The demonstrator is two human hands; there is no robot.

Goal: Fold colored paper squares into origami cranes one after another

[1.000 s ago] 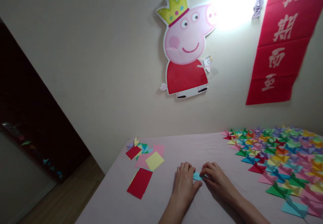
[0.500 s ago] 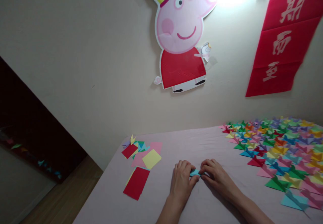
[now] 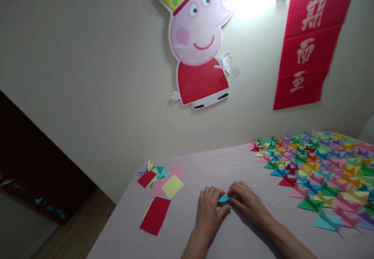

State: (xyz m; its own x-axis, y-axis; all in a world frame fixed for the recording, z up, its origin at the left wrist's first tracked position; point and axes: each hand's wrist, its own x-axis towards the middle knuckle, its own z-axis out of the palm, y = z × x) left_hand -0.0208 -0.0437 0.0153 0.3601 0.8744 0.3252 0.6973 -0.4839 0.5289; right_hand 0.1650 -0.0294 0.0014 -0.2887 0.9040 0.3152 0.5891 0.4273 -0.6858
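Head view, faced a pale wall [image 3: 117, 76] behind a pink-covered tabletop [image 3: 216, 167], pinched a small, folded, light-blue paper [image 3: 224, 198] between left hand [image 3: 209, 208] and right hand [image 3: 247, 201], short of the far edge.

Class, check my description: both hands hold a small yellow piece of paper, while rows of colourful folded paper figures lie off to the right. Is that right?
Not quite: the piece of paper is light blue, not yellow, as the head view shows. The left hand and right hand both hold it, and the colourful folded paper figures lie off to the right.
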